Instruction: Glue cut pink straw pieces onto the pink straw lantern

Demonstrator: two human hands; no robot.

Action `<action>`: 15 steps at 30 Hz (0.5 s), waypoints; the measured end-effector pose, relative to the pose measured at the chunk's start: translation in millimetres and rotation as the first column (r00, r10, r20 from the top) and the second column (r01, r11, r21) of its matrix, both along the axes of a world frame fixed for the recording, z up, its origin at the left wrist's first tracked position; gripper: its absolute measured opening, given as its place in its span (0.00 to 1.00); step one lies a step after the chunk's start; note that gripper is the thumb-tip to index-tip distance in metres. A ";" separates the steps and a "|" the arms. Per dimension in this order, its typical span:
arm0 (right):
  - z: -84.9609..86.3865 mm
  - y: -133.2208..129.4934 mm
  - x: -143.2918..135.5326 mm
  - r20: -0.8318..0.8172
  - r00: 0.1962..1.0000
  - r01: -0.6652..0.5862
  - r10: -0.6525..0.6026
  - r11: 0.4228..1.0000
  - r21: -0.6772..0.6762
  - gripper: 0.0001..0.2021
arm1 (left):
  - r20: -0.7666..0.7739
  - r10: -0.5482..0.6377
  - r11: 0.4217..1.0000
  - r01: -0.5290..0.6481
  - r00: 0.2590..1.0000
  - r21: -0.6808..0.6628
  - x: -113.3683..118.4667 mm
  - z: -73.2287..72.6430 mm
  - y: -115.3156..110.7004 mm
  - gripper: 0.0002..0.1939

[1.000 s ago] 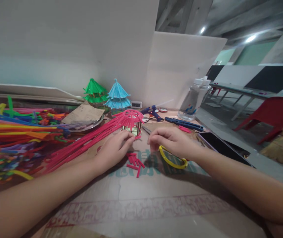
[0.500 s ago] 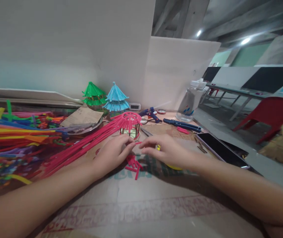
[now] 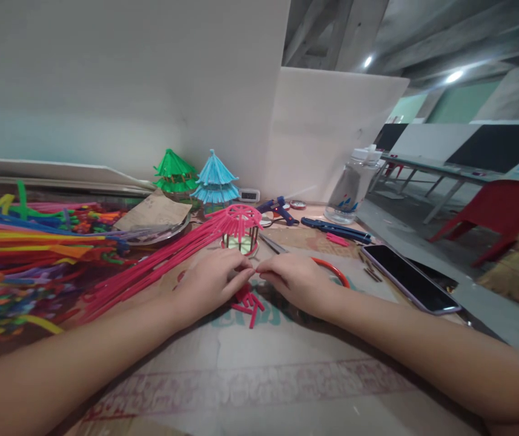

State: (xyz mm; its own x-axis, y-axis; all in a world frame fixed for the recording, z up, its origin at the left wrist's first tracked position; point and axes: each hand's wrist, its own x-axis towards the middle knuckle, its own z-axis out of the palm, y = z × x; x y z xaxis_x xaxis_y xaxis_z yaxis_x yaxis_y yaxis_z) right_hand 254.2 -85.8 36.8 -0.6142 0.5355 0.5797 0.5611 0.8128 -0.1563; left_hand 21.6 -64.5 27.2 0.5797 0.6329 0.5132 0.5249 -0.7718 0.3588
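Note:
My left hand [image 3: 216, 275] and my right hand [image 3: 298, 281] meet at the fingertips low over the table, both closed in a pinch. A short pink pipe cleaner showed at the left fingertips a moment ago; the fingers now mostly hide it. Several cut pink pipe cleaner pieces [image 3: 252, 307] lie just below my hands. Behind them stands a small round pavilion model [image 3: 240, 225] with a pink roof frame, dark posts and a pale green base. Scissors rest by my right hand, their blades [image 3: 274, 244] pointing to the model and an orange handle [image 3: 334, 269] partly covered.
Long pink pipe cleaners [image 3: 150, 266] and a multicoloured heap [image 3: 36, 254] lie left. Green [image 3: 175, 172] and blue [image 3: 215, 178] roofed models stand behind, near a glue gun [image 3: 281, 210]. A utility knife [image 3: 336, 230], water bottle [image 3: 350, 188] and phone [image 3: 409, 278] are right.
My right hand has moved in and down, its fingertips closing against those of my left. The pink piece between them is now mostly hidden, while the scissors' orange handle shows beyond my wrist.

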 end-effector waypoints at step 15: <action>-0.4 2.0 0.6 -0.082 0.988 0.108 -0.130 0.967 -0.230 0.08 | 0.012 0.250 0.947 -0.242 0.968 -0.212 -17.2 15.2 27.1 0.19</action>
